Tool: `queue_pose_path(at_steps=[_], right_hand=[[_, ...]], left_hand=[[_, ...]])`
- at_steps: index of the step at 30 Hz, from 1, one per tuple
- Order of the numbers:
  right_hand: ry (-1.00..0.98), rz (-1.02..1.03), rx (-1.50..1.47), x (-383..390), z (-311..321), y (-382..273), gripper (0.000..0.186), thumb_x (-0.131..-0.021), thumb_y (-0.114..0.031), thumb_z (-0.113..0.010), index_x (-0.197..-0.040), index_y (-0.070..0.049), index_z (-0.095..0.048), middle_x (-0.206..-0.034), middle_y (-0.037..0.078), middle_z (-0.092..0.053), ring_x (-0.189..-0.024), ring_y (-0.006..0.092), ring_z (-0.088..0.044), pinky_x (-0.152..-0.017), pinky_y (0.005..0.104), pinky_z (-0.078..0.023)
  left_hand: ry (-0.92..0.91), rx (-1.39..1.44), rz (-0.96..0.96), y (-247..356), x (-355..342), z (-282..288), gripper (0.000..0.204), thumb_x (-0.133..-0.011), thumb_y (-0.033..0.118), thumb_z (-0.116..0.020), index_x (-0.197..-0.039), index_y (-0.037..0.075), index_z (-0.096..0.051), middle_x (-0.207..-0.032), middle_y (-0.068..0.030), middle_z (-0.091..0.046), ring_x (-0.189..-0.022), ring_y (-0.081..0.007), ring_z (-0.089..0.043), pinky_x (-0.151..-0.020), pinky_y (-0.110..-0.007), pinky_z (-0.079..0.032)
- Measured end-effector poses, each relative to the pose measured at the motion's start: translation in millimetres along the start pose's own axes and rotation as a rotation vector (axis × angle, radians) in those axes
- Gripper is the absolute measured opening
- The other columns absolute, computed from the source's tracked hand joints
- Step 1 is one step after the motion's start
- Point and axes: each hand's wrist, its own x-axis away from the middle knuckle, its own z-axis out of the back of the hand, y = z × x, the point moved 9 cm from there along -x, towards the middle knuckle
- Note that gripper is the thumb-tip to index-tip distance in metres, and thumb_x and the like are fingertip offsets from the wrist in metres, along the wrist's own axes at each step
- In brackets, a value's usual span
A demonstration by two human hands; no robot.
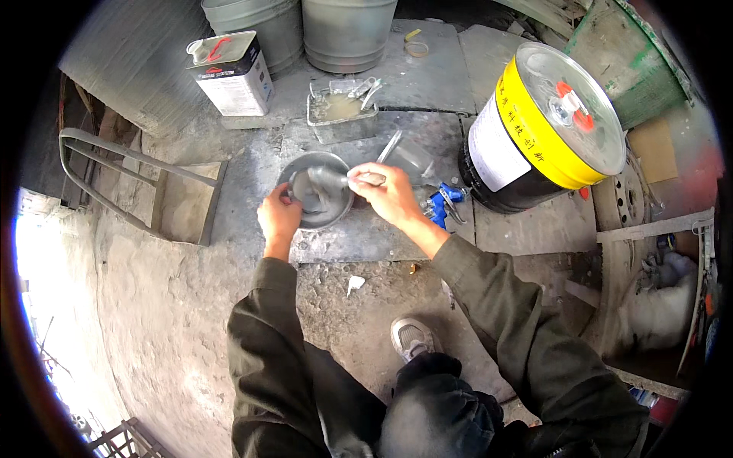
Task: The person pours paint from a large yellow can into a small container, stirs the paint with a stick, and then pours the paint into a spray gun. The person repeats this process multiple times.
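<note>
At the left rim of the bowl point(311, 159), the left hand point(278, 217) is nearly closed, pinching the edge. The bowl looks light, stiff, likely slippery where smeared; the rim suits holding. Over it a blurred tool point(334, 178), perhaps a scraper, lies left to right lengthwise, tip leftward. Right of the bowl, the right hand point(386, 192) curls round the tool's handle point(372, 179).

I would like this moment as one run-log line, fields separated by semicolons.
left hand: grips grey bowl at rim; right hand: holds handled tool, far end blurred, at bowl; nearby: blue spray gun
</note>
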Motion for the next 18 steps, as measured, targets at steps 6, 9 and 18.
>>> queue_pose_path(at_steps=[6, 9, 18], right_hand=[[0.11, -0.023, -0.136, 5, 32, -16, 0.013, -0.088, -0.007, -0.07, -0.1, -0.003, -0.069, -0.087, 0.001, -0.07, -0.074, 0.0064, -0.061, -0.064, 0.0222, -0.048], [0.096, -0.05, -0.122, 10, 28, -17, 0.013, -0.088, -0.007, -0.069, -0.1, -0.003, -0.069, -0.087, 0.0, -0.07, -0.071, 0.0052, -0.058, -0.062, 0.0218, -0.047], [0.088, 0.013, 0.039, 24, 34, -9, 0.015, -0.086, -0.008, -0.07, -0.102, -0.005, -0.069, -0.09, 0.003, -0.069, -0.07, 0.0097, -0.061, -0.063, 0.0262, -0.049]], left_hand=[[0.204, -0.056, -0.214, 34, 6, 40, 0.039, -0.068, 0.017, -0.068, -0.105, 0.006, -0.071, -0.079, -0.0094, -0.069, -0.08, -0.0296, -0.068, -0.076, -0.04, -0.054], [0.048, -0.033, -0.054, 6, 2, 11, 0.042, -0.073, 0.015, -0.069, -0.113, 0.003, -0.069, -0.091, -0.012, -0.07, -0.077, -0.0279, -0.069, -0.074, -0.038, -0.055], [-0.134, 0.72, 0.43, -32, 2, -12, 0.05, -0.072, -0.002, -0.076, -0.12, -0.007, -0.062, -0.095, -0.0149, -0.072, -0.08, -0.017, -0.07, -0.065, -0.03, -0.059]])
